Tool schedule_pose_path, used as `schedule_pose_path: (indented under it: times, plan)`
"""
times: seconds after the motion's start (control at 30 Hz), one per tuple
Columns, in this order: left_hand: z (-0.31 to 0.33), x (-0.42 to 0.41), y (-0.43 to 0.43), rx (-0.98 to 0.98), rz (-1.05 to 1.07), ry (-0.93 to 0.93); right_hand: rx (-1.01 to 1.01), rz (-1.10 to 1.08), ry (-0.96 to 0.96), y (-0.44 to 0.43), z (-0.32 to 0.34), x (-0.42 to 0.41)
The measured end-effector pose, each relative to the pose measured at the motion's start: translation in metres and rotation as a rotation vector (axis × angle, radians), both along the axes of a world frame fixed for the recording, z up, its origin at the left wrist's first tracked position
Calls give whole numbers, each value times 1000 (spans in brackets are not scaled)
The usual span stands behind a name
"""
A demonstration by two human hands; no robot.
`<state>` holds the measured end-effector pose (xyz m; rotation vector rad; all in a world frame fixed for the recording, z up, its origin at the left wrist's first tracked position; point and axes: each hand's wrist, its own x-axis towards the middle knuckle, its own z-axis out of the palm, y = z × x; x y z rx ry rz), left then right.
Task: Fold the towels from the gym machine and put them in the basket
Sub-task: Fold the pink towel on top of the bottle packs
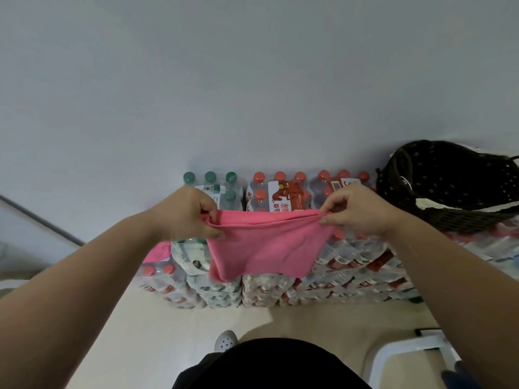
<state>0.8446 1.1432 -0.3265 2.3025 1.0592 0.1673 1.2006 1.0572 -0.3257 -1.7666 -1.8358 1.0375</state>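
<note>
A pink towel hangs in the air in front of me, doubled over so its top edge stretches level between my hands. My left hand pinches the towel's left top corner. My right hand pinches the right top corner. A dark woven basket stands at the right on top of stacked packs, with something white showing inside it. Another bit of pink cloth lies on a lower pack at the left, mostly hidden by my left arm.
Shrink-wrapped packs of water bottles with red and green caps are stacked against the pale wall, directly under the towel. A white metal frame sits on the beige floor at the lower right. My shoe shows below.
</note>
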Motion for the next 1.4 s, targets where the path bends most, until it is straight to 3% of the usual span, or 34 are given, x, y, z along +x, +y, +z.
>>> schedule_pose_path:
  times: [0.2,0.37,0.47,0.73,0.97,1.1,1.3,1.4]
  plan:
    - [-1,0,-18,25,81,-11,-21,36,27,-17,12,31]
    - [3,16,-40,-103,284,-250,-59,75,35,-23,14,44]
    - [2,19,-44,-159,397,-344,-26,120,-54,-19,10,44]
    - [1,13,-40,-181,458,-343,26,250,-345,7,-8,26]
    - [1,-4,-30,-110,505,-249,-114,232,-218,35,-9,15]
    - [-2,-19,-15,-203,491,-229,-229,236,-192,51,-9,8]
    - [-21,-8,26,42,608,80,-149,5,-163,85,-30,-11]
    - [-31,4,47,-14,718,105,-133,-59,-260,99,-41,-20]
